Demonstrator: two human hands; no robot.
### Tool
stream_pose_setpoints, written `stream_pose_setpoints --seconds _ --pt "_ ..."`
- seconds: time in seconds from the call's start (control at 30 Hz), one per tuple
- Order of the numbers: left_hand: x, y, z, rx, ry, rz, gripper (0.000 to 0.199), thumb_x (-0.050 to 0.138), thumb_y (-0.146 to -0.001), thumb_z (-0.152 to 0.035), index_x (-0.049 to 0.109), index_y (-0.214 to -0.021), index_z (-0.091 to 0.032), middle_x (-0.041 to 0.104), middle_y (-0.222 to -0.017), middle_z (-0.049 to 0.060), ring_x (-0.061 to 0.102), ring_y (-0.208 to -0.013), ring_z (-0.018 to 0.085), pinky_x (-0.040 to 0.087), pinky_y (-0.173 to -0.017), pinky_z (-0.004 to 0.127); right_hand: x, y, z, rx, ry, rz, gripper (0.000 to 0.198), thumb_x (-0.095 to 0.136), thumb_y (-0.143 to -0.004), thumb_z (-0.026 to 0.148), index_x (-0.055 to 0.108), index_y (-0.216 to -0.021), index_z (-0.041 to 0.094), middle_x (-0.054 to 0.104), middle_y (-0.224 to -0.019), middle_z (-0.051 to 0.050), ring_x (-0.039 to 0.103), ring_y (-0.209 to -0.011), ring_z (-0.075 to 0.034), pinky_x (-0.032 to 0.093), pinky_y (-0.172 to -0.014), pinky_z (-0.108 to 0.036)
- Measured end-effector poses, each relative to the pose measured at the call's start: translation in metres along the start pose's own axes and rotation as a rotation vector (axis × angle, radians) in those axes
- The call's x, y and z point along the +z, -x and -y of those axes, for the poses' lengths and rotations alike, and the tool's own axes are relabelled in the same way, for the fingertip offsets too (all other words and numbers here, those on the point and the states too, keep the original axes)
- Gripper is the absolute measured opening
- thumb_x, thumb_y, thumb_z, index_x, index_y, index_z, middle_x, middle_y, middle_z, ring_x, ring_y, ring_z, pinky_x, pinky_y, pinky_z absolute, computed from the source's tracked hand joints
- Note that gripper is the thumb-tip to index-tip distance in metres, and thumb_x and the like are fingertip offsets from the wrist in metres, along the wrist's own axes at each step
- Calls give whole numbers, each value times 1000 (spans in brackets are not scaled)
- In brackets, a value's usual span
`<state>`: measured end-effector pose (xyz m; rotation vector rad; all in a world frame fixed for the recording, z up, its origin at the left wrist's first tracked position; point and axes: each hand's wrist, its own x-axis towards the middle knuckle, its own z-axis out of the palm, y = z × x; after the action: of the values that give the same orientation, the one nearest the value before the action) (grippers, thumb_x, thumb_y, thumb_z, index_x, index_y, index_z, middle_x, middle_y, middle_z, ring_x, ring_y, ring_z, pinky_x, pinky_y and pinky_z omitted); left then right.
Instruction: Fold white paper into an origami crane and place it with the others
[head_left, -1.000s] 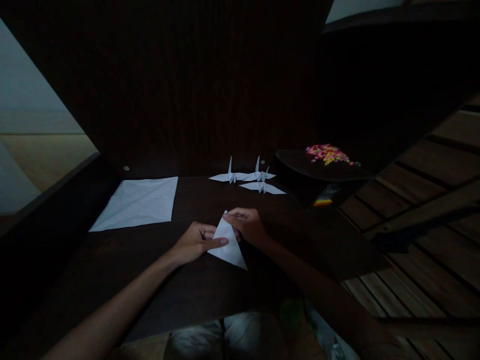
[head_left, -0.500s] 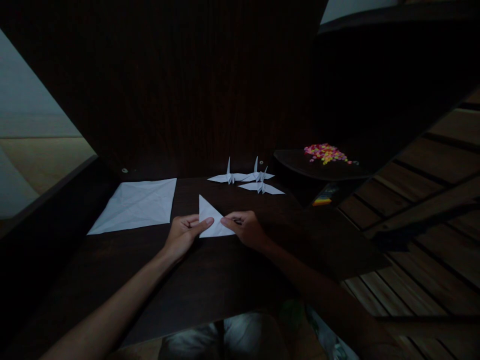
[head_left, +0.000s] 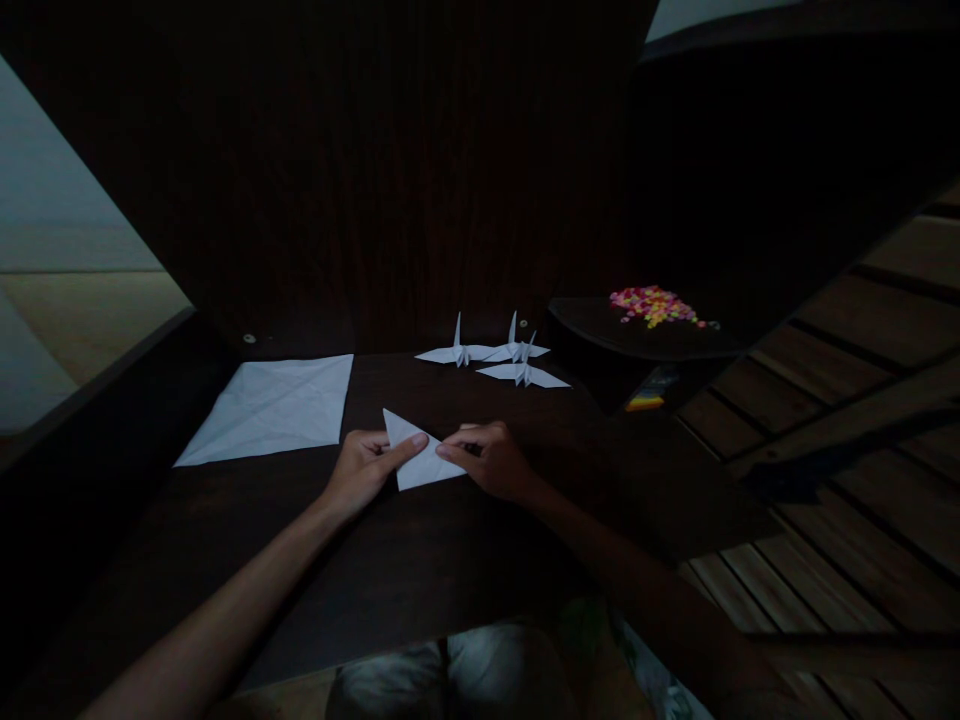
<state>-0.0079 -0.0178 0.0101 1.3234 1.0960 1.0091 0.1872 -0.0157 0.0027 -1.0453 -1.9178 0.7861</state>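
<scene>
A white sheet of paper folded into a triangle (head_left: 421, 469) is held between my two hands, over the dark wooden desk (head_left: 375, 580). My left hand (head_left: 369, 465) pinches its left side, thumb on top and fingers behind. On the right side, my right hand (head_left: 491, 458) grips the triangle near its sloping edge, with thumb and fingers closed on it. Beyond my hands stand three white paper cranes, one at the left (head_left: 459, 354), one behind at the right (head_left: 515, 350) and one in front (head_left: 523, 374).
Left of my hands lies a creased white sheet of paper (head_left: 277, 410). On a dark corner shelf (head_left: 577, 325) at the right is a pile of small pink and yellow pieces (head_left: 652, 305). Below that shelf sits a yellow-edged item (head_left: 645, 403). Dark panels border the desk at the back and left.
The folded triangle has tilted: its upper tip has moved left and down, and its lower corner has dropped slightly. Both hands keep their hold and have barely shifted.
</scene>
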Motion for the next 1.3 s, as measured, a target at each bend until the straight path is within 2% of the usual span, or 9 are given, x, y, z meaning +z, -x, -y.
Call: stream_pose_setpoints --seconds 0.17,0.43,0.73,0.93,1.03,1.17,1.2,1.23,1.3 --pt "-4 -1 5 47 69 -180 30 76 -67 -41 69 -62 -11 67 -62 3 57 -53 14 42 -49 23 -4 -1 4 50 -61 -14 19 59 -85 31 72 -78 18 72 -68 -1 64 -64 -14 45 -67 -25" --pt "-9 -7 6 55 137 -250 26 79 -64 -36 70 -68 -12 68 -67 2 59 -59 15 47 -57 25 -8 0 4 0 47 -9 21 59 -85 24 69 -67 18 69 -60 1 61 -59 -11 42 -67 -24" --pt "-5 -3 -2 118 124 -353 27 76 -66 -33 64 -52 -14 59 -53 -2 51 -51 12 39 -49 23 -8 -3 1 216 -298 34 18 65 -77 31 70 -74 14 69 -61 -2 61 -55 -11 46 -57 -22" --pt "-5 -7 -2 57 210 -371 22 74 -66 -34 72 -61 -12 67 -59 4 63 -66 20 48 -64 28 -11 -5 -3 280 -354 56 20 66 -75 32 69 -70 13 67 -56 -2 54 -49 -9 42 -50 -21" --pt "-7 -10 0 11 256 -353 24 75 -63 -35 73 -65 -10 68 -61 6 64 -71 23 49 -67 30 -10 -6 -6 350 -458 57 25 68 -73 37 70 -76 12 67 -59 -3 54 -50 -9 40 -50 -22" --pt "-9 -10 1 5 322 -274 25 74 -64 -34 68 -60 -11 65 -62 6 62 -64 20 50 -59 30 -10 -9 -11 437 -666 2 30 74 -68 37 71 -86 13 67 -61 -3 53 -51 -9 35 -48 -21" --pt "-9 -9 1 15 341 -205 25 72 -66 -34 68 -64 -10 65 -65 7 61 -62 20 50 -56 31 -10 -10 -12 463 -728 -13 30 75 -67 36 70 -86 13 66 -61 -3 52 -51 -9 34 -48 -21" --pt "-9 -6 1 55 365 -96 27 70 -68 -35 71 -79 -10 67 -72 7 62 -65 20 51 -56 31 -10 -11 -12 492 -790 -21 30 76 -65 35 70 -84 13 64 -61 -2 51 -51 -8 32 -47 -21" --pt "-7 -2 0 156 366 90 50 70 -67 -36 65 -110 -11 68 -89 11 64 -75 23 53 -61 34 -10 -12 -13 560 -899 -18 28 79 -60 32 70 -79 12 61 -60 -1 48 -50 -7 30 -47 -20"
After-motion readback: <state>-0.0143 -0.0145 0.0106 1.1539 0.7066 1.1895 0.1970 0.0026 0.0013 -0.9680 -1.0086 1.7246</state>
